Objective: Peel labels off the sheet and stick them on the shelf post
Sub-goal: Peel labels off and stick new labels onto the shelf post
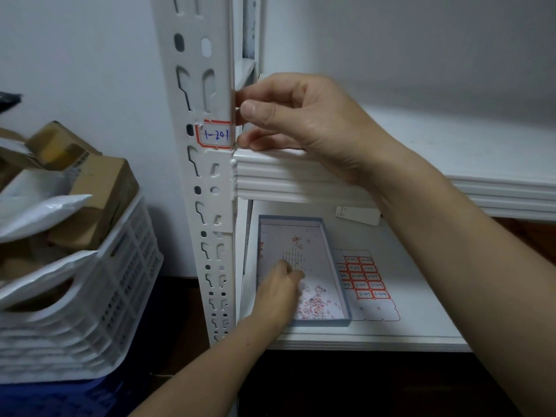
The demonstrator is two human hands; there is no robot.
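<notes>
Pressing with right grip [301,115], fingers straight, on red-bordered white paper label [215,134] already on white slotted metal shelf post [207,206]; left grip [279,284] curled in blue-rimmed tray [337,266], closure unclear; most labels left on white backing sheet [365,278] beside tray.

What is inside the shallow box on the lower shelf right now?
Small red-and-white paper scraps lie scattered in the box. The left hand reaches in and covers part of its floor, so anything beneath is hidden.
</notes>
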